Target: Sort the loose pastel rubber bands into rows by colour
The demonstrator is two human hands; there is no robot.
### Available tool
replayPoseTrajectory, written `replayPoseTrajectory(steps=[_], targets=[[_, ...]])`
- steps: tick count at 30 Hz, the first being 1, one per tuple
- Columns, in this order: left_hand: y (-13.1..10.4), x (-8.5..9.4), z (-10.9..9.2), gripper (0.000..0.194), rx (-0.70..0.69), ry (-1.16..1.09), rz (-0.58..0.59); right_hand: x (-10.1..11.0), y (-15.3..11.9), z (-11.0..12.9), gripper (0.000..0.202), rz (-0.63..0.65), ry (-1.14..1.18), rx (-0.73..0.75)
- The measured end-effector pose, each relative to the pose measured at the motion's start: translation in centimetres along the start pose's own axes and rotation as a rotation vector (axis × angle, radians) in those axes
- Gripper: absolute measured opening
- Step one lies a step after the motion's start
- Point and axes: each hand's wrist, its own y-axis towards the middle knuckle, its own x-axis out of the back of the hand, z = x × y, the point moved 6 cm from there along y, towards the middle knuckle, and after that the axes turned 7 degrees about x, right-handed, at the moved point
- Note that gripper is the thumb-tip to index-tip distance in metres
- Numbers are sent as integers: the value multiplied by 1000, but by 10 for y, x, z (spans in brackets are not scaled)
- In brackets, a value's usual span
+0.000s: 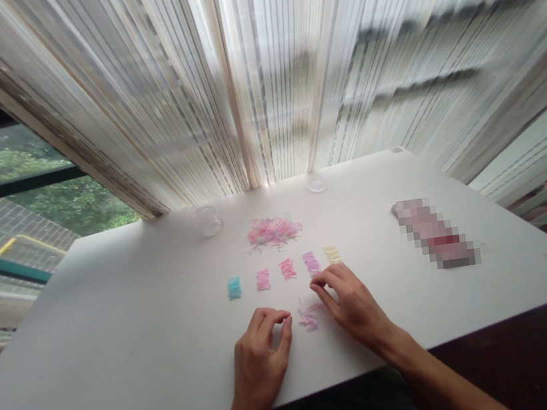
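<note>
My left hand (263, 357) rests low over the white table, thumb and index finger pinched at the left side of a small loose heap of pink and purple strands (309, 321). Whatever is in that pinch is too small to make out. To the right of the heap, my right hand (354, 302) also has thumb and index fingertips together, just below the purple bundle (311, 262); what they hold cannot be seen clearly. In a row lie a blue bundle (235, 288), a pink bundle (262, 280), a coral bundle (287, 269) and a yellow bundle (332, 254), partly behind my right hand.
Behind the row sits a larger mixed pile of coloured strands (274, 231). A clear round container (209, 221) and a clear round disc (317, 186) stand near the striped curtain (258, 86). A pixelated pinkish object (433, 234) lies on the right of the white table (137, 357).
</note>
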Motion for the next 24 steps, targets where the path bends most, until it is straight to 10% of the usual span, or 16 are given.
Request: replayPoseTrajectory(steps=[10,24], targets=[[5,31,21,17,49,249,-142,-57,30,28,13,164,-18,51],[5,19,22,29,-11,412,-43,2,5,8,19,50,44,70]])
